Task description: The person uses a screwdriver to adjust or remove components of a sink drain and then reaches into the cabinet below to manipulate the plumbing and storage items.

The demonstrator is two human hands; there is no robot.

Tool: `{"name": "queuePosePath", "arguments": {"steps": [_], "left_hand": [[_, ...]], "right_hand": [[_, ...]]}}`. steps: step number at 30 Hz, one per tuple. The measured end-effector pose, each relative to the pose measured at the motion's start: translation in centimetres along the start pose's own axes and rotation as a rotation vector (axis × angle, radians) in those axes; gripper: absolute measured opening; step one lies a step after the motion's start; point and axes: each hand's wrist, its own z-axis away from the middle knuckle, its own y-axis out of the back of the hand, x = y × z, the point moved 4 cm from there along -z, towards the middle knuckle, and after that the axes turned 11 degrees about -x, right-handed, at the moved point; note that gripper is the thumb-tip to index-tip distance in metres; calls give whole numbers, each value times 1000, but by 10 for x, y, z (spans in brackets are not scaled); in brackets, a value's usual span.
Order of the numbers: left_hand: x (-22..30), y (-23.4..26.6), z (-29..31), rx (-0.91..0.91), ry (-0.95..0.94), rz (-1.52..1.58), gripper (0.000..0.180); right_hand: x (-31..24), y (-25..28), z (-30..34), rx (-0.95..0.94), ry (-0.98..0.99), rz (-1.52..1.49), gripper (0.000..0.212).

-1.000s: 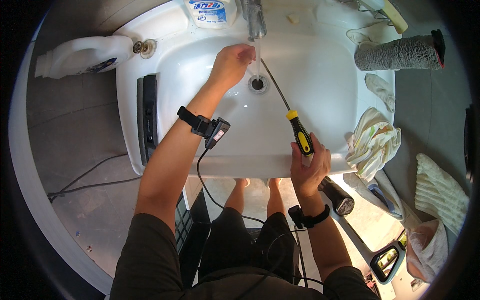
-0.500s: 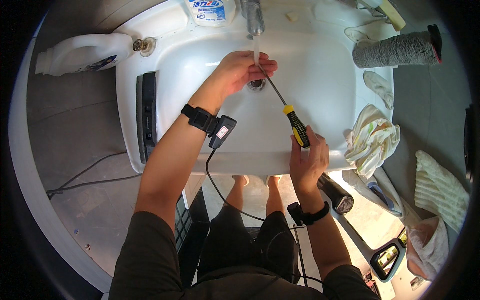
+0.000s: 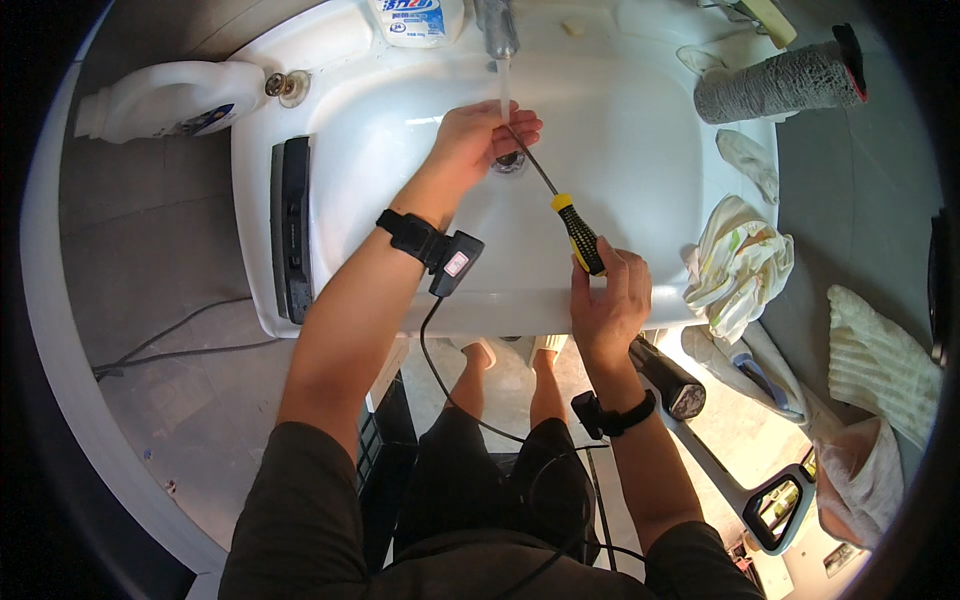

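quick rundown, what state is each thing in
tap, on, water running
screwdriver, held by its handle, shaft slanting toward the water
right hand, closed on the handle
left hand, fingers extended at the stream; grip on the shaft unclear
drain, partly hidden by the left hand
cloth, crumpled
roller, at the sink's right side; standing or lying, can't tell

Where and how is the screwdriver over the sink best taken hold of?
Probably by its thick, dotted black-and-yellow handle, coming from the near right side: it slants that way, and the right hand holds its end. The thin shaft seems a poorer grip, since it runs away toward the left hand beneath the water stream.
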Motion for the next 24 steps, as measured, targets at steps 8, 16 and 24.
{"name": "queuePosePath", "arguments": {"steps": [8, 16, 24], "left_hand": [[0, -14, 4, 117, 123, 3, 27], [-6, -10, 3, 85, 74, -28, 27], [-3, -48, 15, 87, -7, 37, 24]], "right_hand": [[-2, -1, 5, -189, -128, -133, 33], [-4, 0, 1, 26, 93, 14, 31], [2, -2, 5, -234, -102, -65, 27]]}}
